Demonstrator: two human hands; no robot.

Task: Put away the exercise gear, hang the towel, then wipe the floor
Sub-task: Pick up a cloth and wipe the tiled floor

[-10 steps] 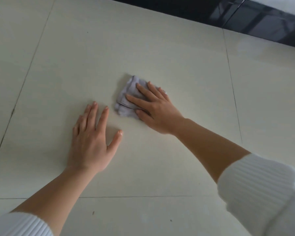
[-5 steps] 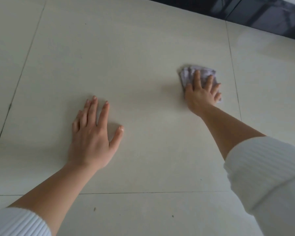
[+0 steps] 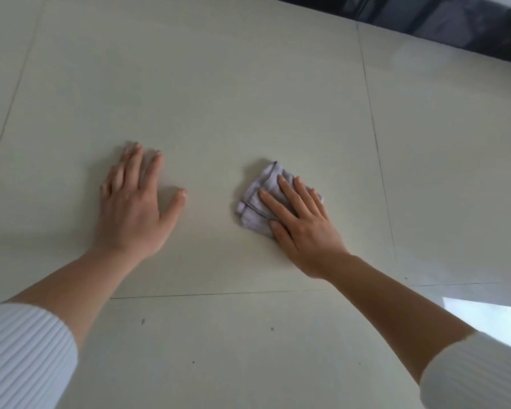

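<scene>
A small folded grey cloth (image 3: 258, 196) lies on the pale tiled floor (image 3: 219, 93). My right hand (image 3: 303, 228) presses flat on it with straight fingers, covering its right half. My left hand (image 3: 135, 208) rests flat on the bare floor to the left, fingers spread, about a hand's width from the cloth. Both forearms are bare, with white ribbed sleeves pushed up.
A dark glossy skirting or furniture base (image 3: 455, 22) runs along the top right. Thin grout lines cross the tiles, one just below my hands. A few dark specks (image 3: 143, 321) dot the near tile. A bright patch of light (image 3: 490, 317) lies at the right.
My right hand slid the cloth out to the far right, then back leftward and nearer to me. My left hand stayed planted on the floor.
</scene>
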